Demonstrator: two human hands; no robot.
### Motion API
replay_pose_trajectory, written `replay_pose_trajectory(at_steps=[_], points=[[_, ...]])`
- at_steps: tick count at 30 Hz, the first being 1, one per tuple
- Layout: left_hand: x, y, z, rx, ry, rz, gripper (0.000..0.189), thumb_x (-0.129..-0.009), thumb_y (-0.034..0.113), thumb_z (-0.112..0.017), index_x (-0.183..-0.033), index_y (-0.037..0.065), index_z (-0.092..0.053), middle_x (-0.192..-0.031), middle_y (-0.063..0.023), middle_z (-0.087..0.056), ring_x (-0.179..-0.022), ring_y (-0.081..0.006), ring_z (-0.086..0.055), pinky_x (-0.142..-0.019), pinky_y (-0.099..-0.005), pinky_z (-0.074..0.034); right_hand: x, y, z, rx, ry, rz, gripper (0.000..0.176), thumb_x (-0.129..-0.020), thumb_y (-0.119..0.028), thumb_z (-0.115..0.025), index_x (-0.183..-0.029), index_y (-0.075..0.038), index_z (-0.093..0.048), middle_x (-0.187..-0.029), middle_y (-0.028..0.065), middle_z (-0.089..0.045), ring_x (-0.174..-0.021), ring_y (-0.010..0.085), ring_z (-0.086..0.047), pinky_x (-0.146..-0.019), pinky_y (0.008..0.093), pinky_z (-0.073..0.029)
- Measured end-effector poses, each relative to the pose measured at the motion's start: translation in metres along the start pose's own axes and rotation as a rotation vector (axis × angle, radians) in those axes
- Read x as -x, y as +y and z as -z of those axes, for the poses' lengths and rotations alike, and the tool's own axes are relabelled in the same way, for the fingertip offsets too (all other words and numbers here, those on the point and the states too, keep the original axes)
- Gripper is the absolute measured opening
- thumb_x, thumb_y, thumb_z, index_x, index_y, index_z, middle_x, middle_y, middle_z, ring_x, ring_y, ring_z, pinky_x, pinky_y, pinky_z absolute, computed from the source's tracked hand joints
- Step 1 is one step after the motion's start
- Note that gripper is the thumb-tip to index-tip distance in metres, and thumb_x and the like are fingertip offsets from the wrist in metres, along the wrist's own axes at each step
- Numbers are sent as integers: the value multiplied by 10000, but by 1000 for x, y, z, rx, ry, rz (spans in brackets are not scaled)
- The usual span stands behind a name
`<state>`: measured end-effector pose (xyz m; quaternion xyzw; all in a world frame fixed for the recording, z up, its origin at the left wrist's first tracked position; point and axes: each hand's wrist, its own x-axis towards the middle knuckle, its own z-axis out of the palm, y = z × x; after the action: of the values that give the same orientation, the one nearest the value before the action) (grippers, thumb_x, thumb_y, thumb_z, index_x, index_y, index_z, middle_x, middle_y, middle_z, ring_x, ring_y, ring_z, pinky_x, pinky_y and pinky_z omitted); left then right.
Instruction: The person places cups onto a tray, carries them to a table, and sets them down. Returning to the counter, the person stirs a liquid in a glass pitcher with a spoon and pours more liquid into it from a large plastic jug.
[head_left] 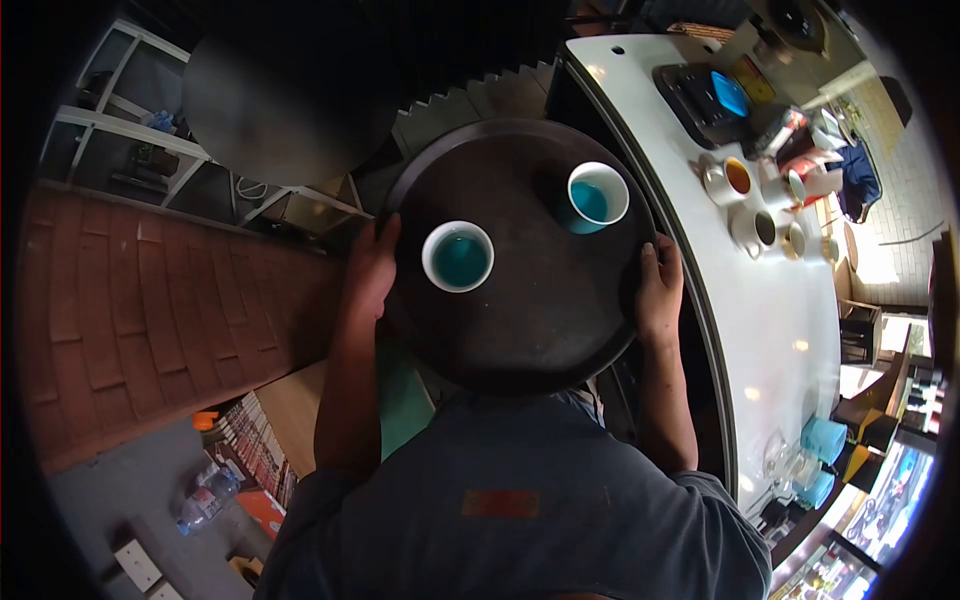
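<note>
A large round dark brown tray (540,330) is held level in front of my chest. My left hand (372,268) grips its left rim, fingers curled around the edge. On the opposite side my right hand (660,285) closes on the right rim, thumb on top. Two cups stand upright on the tray, apart from each other. A white cup (458,228) with blue-green liquid sits left of the middle. The other cup (612,178), also holding blue liquid, is toward the far right rim. Most of my fingers are hidden beneath the tray.
A white counter (770,340) curves along my right, close to my right hand. On it are several mugs (752,230), a black device (700,105) and glassware (795,465). A brick ledge (170,310) and shelves (110,140) lie left. A dark round surface (290,100) is ahead.
</note>
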<state>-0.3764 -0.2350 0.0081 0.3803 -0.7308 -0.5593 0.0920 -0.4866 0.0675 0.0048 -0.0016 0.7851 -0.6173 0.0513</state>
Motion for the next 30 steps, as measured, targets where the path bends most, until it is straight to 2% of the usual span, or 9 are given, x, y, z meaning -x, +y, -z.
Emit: replay_pose_trajectory(at_steps=[6, 8, 11, 15, 18, 22, 24, 27, 30], points=[[-100, 13, 19, 35, 70, -95, 514, -933, 356, -490, -1267, -34, -472, -1246, -173, -535, -1165, -254, -487, -987, -325, -337, -89, -34, -70, -118, -55, 64, 354, -963, -111, -412, -1290, 23, -428, -1146, 131, -576, -1041, 148, -554, -909, 263, -422], [-142, 15, 22, 171, 18, -122, 463, -936, 307, -502, -1257, -25, -490, -1203, -119, -568, -1102, -216, -526, -959, -310, -368, -129, -39, -86, -100, -89, 93, 366, -961, -107, -408, -1304, 22, -418, -1162, 138, -569, -1061, 156, -546, -925, 267, -412], [-177, 64, 21, 169, 34, -134, 392, -942, 272, -495, -1210, -13, -533, -1116, -85, -606, -1006, -179, -562, -906, -296, -401, -179, -60, -110, -85, -94, 131, 375, -957, -97, -401, -1312, 22, -414, -1185, 150, -560, -1094, 172, -532, -953, 276, -394], [-257, 82, 23, 196, 5, -99, 389, -939, 268, -497, -1212, -6, -535, -1128, -90, -602, -1021, -183, -558, -913, -295, -395, -243, -79, -139, -153, -115, 124, 355, -958, -102, -403, -1290, 22, -431, -1183, 155, -562, -1096, 174, -531, -949, 284, -398], [-316, 105, 17, 96, 57, -94, 453, -933, 299, -489, -1247, -29, -494, -1204, -148, -569, -1118, -232, -522, -962, -314, -364, -284, -90, -161, -180, -70, 93, 349, -959, -104, -407, -1281, 25, -439, -1166, 153, -571, -1084, 174, -537, -941, 286, -405], [-370, 182, -2, 80, -82, -64, 447, -930, 301, -496, -1235, -26, -501, -1182, -144, -579, -1103, -231, -528, -952, -313, -370, -338, -91, -192, -137, 56, 98, 349, -961, -106, -410, -1283, 24, -444, -1147, 142, -581, -1057, 159, -543, -923, 274, -413], [-424, 186, -11, 54, -119, -73, 437, -929, 298, -498, -1225, -23, -508, -1168, -141, -585, -1090, -228, -532, -947, -315, -373, -358, -93, -207, -154, 137, 89, 357, -961, -113, -416, -1296, 9, -442, -1140, 127, -587, -1039, 141, -545, -909, 261, -416], [-515, 190, -28, 31, -231, -231, 396, -933, 289, -497, -1185, -14, -530, -1114, -127, -606, -1044, -195, -541, -916, -305, -384, -381, -102, -226, -143, 280, 72, 360, -959, -110, -421, -1300, 4, -442, -1136, 120, -590, -1027, 136, -550, -903, 257, -418], [-566, 234, -48, 18, -494, -242, 336, -940, 274, -493, -1108, -10, -559, -930, -31, -578, -912, -106, -486, -849, -263, -370, -402, -107, -241, -143, 429, 72, 364, -959, -100, -416, -1305, 9, -435, -1140, 124, -588, -1028, 141, -555, -901, 265, -426]])
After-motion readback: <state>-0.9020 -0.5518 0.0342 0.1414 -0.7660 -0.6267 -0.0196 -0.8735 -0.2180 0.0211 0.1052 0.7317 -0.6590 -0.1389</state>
